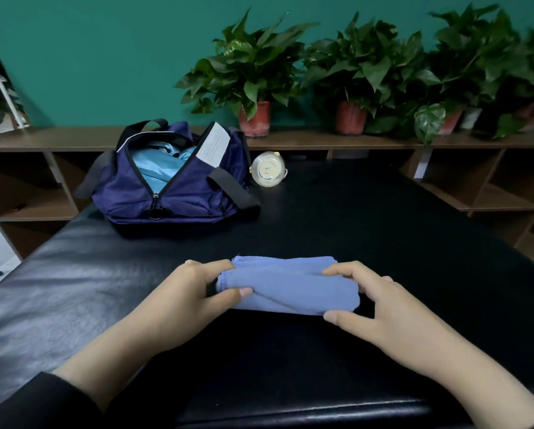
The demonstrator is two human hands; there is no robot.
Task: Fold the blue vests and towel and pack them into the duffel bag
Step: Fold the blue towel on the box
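On the black bench [383,218], nearer the person than the duffel bag [166,184], lies the folded blue towel [287,286]. Left hand [179,298] pinches the towel's left end between thumb and curled fingers; right hand [380,305] grips its right end the same way. Beyond the towel, the duffel bag stands unzipped with light blue vests [157,164] inside, a round clear container [268,173] just beside it.

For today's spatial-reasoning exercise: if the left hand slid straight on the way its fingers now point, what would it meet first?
The left hand points rightward and slightly away, and already grips the left end of the folded towel. It would push into the towel first, then probably meet the right hand gripping the opposite end.
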